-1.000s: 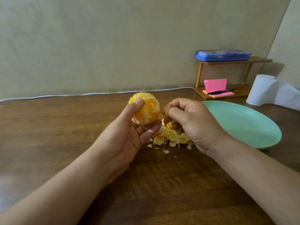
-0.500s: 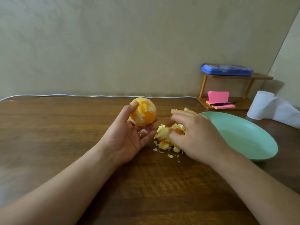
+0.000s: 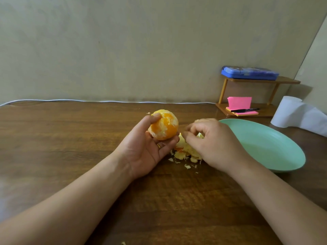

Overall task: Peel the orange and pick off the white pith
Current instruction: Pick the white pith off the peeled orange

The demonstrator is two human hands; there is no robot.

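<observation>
My left hand (image 3: 145,149) grips the peeled orange (image 3: 163,127) between thumb and fingers, just above the wooden table (image 3: 70,138). White pith patches still cover part of the fruit. My right hand (image 3: 212,144) hovers blurred over the heap of peel and pith scraps (image 3: 184,152), just right of the orange, with its fingers curled. What its fingertips hold cannot be made out.
A mint green plate (image 3: 272,144) lies right of my right hand. Behind it stand a small wooden shelf (image 3: 247,110) with pink sticky notes, a pen and a blue case (image 3: 249,73), and a white paper roll (image 3: 290,114). A white cable runs along the wall.
My right hand has lifted off the scrap heap and moved back toward the orange. My left hand keeps its hold on the fruit.
</observation>
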